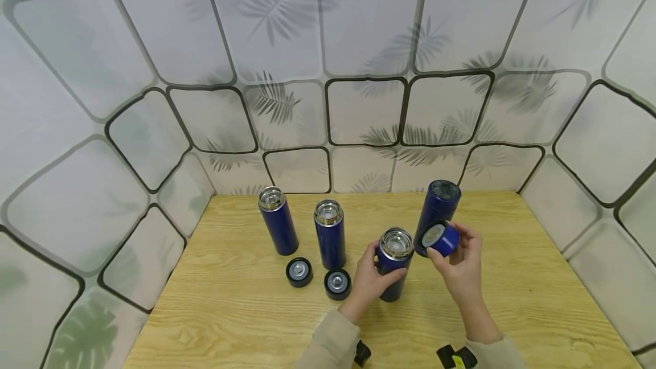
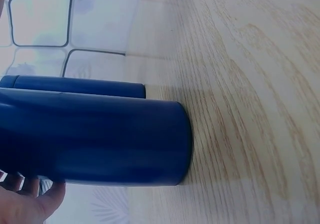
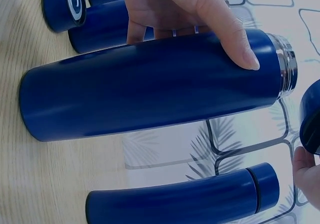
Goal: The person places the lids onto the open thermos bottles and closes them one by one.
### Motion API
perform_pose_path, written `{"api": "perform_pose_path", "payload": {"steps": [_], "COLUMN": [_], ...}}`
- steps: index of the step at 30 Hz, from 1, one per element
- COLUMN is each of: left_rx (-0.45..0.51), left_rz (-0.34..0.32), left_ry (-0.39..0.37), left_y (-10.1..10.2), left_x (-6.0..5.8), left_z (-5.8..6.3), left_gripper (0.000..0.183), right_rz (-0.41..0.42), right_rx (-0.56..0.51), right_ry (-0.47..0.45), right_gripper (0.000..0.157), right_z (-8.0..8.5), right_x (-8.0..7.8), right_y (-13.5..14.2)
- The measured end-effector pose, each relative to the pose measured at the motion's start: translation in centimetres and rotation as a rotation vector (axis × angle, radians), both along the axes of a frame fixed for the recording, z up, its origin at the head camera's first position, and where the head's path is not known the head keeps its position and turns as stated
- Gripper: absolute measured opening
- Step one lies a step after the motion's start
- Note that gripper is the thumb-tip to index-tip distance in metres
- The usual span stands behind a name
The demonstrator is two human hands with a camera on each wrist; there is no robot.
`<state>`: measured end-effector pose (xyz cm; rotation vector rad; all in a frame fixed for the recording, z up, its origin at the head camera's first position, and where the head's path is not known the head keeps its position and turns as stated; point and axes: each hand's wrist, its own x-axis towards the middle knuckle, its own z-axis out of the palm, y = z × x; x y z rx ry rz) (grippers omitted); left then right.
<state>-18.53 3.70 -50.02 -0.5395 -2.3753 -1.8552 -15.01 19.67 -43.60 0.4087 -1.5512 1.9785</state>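
Observation:
My left hand (image 1: 366,282) grips the upper body of an uncapped blue thermos bottle (image 1: 398,262), which stands upright on the table with its steel neck bare. In the right wrist view the thumb of that hand lies along the bottle (image 3: 150,92) below the neck. To the right, my right hand (image 1: 465,269) holds a blue bottle lid (image 1: 448,240) between thumb and fingers, apart from the bottle. The lid's pale underside is turned to the left. Behind the lid stands a capped blue bottle (image 1: 437,209), partly hidden by it.
Two more uncapped blue bottles, one at the left (image 1: 279,224) and one nearer the middle (image 1: 331,241), stand on the wooden table (image 1: 230,312). Two loose lids, one (image 1: 299,272) beside the other (image 1: 337,284), lie underside up before them. A patterned curtain (image 1: 364,113) surrounds the table.

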Motion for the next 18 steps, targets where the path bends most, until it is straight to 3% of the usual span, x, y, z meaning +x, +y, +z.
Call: {"api": "perform_pose_path", "payload": {"steps": [5, 13, 18], "left_rx": [-0.003, -0.011, -0.007], "left_rz": [-0.003, -0.009, -0.008], "left_ry": [0.007, 0.007, 0.025], "left_y": [-0.09, -0.09, -0.01], "left_x": [0.06, -0.02, -0.13], "left_z": [0.19, 0.16, -0.06], "left_gripper": [0.058, 0.058, 0.057], "right_rz": [0.013, 0.006, -0.042], "right_rx": [-0.02, 0.11, 0.207], "right_ry": [0.033, 0.035, 0.062], "right_gripper": [0.057, 0.053, 0.059], "right_z": [0.16, 0.51, 0.65], "right_x": [-0.13, -0.58, -0.92], "right_y": [-0.1, 0.01, -0.08]}}
